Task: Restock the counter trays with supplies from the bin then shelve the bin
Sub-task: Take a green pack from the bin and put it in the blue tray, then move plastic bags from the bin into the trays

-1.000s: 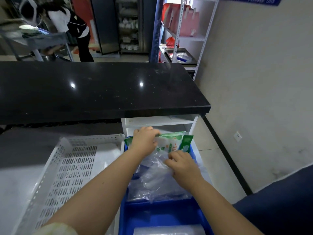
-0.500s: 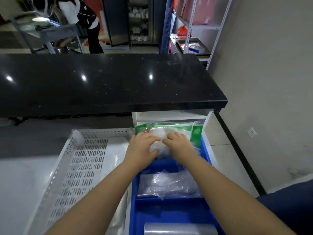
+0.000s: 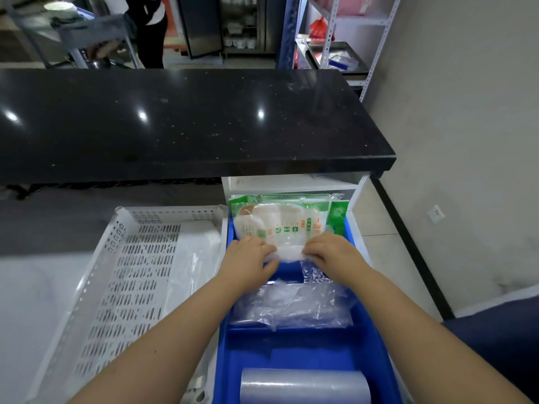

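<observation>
Nearest, in the closest compartment of the blue divided plastic tray (image 3: 376, 360): a roll of clear plastic film (image 3: 303, 384), lying on its side. Next compartment out: a heap of crumpled clear plastic bags (image 3: 291, 304), loose and flat. Just beyond, left hand (image 3: 248, 258) and right hand (image 3: 332, 253) side by side and close together, fingers of both curled onto the near lower edge of the green-and-white printed plastic pack (image 3: 284, 220) and gripping it. Pack located at the far end of the blue tray, tilted up, top edge leaning towards the white shelf unit (image 3: 291, 185) below the counter overhang. Judged light, soft and slippery: thin glossy film over pale stacked contents, liable to sag or slide if lifted by one corner. Recommended hold: both lower corners or the two short sides, film gathered firmly, no hard squeeze on the middle. Left of the blue tray and just beside it, on the pale lower worktop (image 3: 29, 287): a white perforated plastic basket (image 3: 131, 272) with a clear plastic packet (image 3: 198, 258) along its right side. Farther out, overhanging the shelf unit: the black speckled stone worktop (image 3: 175, 121). Farthest: a white metal rack (image 3: 379, 39) carrying a steel pan (image 3: 335, 53), and a person in dark clothes (image 3: 148, 39), standing.
</observation>
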Demonstrator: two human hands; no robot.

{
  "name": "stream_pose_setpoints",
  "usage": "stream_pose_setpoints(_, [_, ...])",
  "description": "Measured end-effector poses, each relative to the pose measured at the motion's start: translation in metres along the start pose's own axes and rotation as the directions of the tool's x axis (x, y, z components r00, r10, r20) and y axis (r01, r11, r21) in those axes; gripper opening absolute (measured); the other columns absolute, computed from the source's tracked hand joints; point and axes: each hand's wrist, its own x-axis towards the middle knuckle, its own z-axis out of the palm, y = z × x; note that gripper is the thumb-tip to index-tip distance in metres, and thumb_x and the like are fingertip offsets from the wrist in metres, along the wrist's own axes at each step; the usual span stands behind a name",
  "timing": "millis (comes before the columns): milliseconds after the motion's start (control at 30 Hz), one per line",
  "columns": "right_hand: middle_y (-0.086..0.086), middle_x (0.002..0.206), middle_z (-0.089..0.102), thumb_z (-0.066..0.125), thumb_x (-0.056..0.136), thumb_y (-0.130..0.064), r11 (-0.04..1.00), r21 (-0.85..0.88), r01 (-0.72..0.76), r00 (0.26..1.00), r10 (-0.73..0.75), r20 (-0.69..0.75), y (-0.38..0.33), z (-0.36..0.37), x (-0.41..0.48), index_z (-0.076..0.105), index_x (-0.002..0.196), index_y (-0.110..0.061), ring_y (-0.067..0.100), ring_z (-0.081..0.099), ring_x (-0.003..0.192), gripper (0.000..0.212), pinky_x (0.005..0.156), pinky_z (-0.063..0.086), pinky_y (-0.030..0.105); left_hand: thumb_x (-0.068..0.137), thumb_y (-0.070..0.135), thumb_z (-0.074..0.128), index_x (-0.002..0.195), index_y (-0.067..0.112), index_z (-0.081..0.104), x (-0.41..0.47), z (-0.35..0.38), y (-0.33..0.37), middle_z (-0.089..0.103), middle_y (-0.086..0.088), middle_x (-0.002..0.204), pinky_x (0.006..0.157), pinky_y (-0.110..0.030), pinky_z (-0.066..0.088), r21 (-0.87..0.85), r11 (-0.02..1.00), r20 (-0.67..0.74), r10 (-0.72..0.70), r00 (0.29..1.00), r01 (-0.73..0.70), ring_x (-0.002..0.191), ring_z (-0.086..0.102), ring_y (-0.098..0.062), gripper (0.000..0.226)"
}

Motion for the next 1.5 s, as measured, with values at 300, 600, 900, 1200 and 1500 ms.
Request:
stream_pose_setpoints(300, [-0.004, 0.084, 0.061, 0.028, 0.093, -0.061, 0.958, -0.013, -0.285, 0.881, 0.268, 0.389, -0.008, -0.010, 0.005, 0.058, 0.079, -0.027, 0.015, 0.056, 0.078, 0.047, 0.073, 0.046, 0.035, 0.094, 0.051, 0.024, 0.083, 0.029, 0.059, -0.003, -0.005, 0.014, 0.064, 0.006, 0.091, 0.074, -0.037, 0.035, 0.075, 0.997, 0.162, -0.038, 0.986, 0.026, 0.084, 0.050, -0.019, 0.042])
stream_pose_setpoints(600, [-0.008, 0.129, 0.058, 0.051, 0.086, -0.057, 0.982, -0.087, -0.165, 0.983, 0.171, 0.062, -0.018, -0.055, -0.001, 0.053, 0.126, -0.037, 0.018, 0.050, 0.116, 0.045, 0.100, 0.038, 0.040, 0.092, 0.046, 0.046, 0.124, 0.032, 0.057, -0.019, -0.040, 0.016, 0.062, 0.006, 0.121, 0.096, -0.041, 0.033, 0.015, 0.993, -0.204, -0.111, 0.973, 0.116, 0.111, 0.052, -0.018, 0.037])
stream_pose_setpoints(900, [-0.001, 0.105, 0.069, 0.067, 0.080, -0.034, 0.960, -0.024, 0.279, 0.959, -0.279, -0.039, -0.105, -0.046, 0.024, 0.067, 0.112, -0.023, 0.026, 0.057, 0.098, 0.034, 0.085, 0.043, 0.041, 0.081, 0.035, 0.063, 0.116, 0.025, 0.065, -0.085, -0.067, 0.011, 0.066, 0.000, 0.106, 0.087, -0.041, 0.038, -0.039, 0.932, -0.391, -0.345, 0.853, 0.359, 0.100, 0.058, -0.026, 0.037])
stream_pose_setpoints(1200, [-0.008, 0.125, 0.059, 0.059, 0.086, -0.041, 0.780, -0.022, 0.625, 0.777, -0.620, 0.106, -0.264, -0.006, 0.023, 0.056, 0.126, -0.028, 0.021, 0.047, 0.116, 0.042, 0.096, 0.035, 0.038, 0.079, 0.037, 0.064, 0.117, 0.028, 0.065, -0.252, -0.076, -0.043, 0.065, 0.002, 0.113, 0.093, -0.042, 0.039, -0.122, 0.735, -0.435, -0.644, 0.630, 0.667, 0.108, 0.054, -0.024, 0.039])
stream_pose_setpoints(1500, [-0.001, 0.113, 0.065, 0.059, 0.084, -0.036, 0.580, 0.095, 0.809, 0.561, -0.810, 0.172, -0.497, 0.084, -0.025, 0.064, 0.113, -0.023, 0.027, 0.052, 0.107, 0.033, 0.087, 0.039, 0.039, 0.079, 0.036, 0.062, 0.118, 0.027, 0.063, -0.501, -0.072, -0.113, 0.062, 0.002, 0.112, 0.087, -0.042, 0.041, -0.201, 0.473, -0.470, -0.815, 0.339, 0.858, 0.106, 0.052, -0.025, 0.041])
